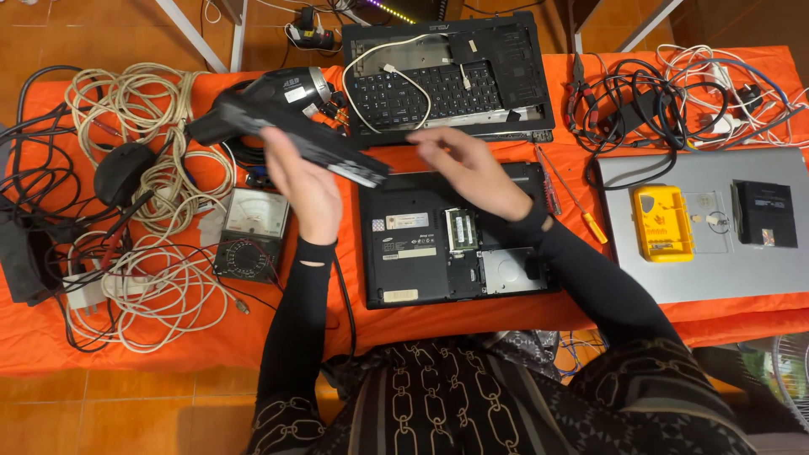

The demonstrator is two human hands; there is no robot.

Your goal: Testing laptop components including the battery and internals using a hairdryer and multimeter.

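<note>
My left hand [303, 185] grips a long black laptop battery [295, 139], lifted and tilted over the orange table. My right hand [472, 168] hovers with fingers spread just right of the battery's end, above a black laptop [404, 253] lying upside down with its memory and drive bays uncovered. Behind it lies another opened laptop base with a keyboard [447, 88] and a loose white cable on it.
An analog multimeter [250, 236], a black heat gun [278, 93], a mouse [122, 168] and coils of white cable [152, 286] lie left. A screwdriver [581, 206], tangled cables [657, 101], and a silver laptop [758, 261] bearing a yellow bit case [663, 223] lie right.
</note>
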